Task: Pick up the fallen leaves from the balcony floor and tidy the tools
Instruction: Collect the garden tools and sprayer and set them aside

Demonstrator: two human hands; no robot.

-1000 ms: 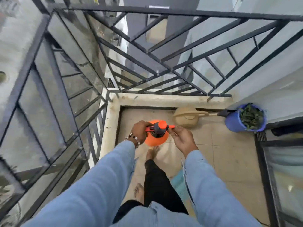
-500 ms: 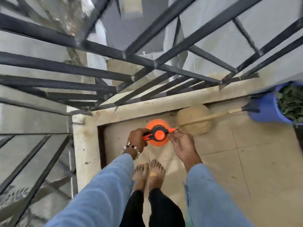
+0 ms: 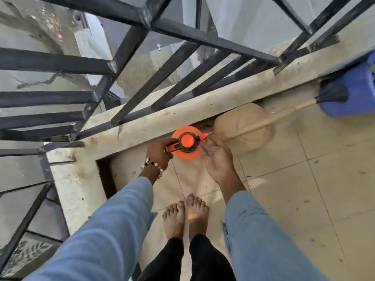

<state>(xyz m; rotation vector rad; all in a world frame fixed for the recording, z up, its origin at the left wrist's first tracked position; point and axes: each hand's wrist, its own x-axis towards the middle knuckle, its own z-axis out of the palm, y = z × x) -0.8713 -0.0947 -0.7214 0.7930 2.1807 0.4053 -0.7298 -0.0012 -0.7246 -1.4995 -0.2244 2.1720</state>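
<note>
An orange pressure sprayer [image 3: 186,154] with a black and orange pump head is held low by the balcony's concrete kerb. My left hand [image 3: 159,154] grips its handle from the left. My right hand [image 3: 216,157] lies against the sprayer's right side near the nozzle, palm up with the fingers loosely extended. A beige watering can [image 3: 243,126] with a long spout stands on the floor just right of the sprayer. Its black rose reaches a blue bucket [image 3: 353,92] at the right edge.
A black metal railing [image 3: 154,82] rises from the concrete kerb [image 3: 142,126] right ahead and to the left. Beige floor tiles [image 3: 304,189] spread to the right. My bare feet [image 3: 185,216] stand below the sprayer.
The view has tilted further down and closer to the kerb. The sprayer has moved toward the kerb next to the watering can, and my right hand's fingers have loosened from the nozzle.
</note>
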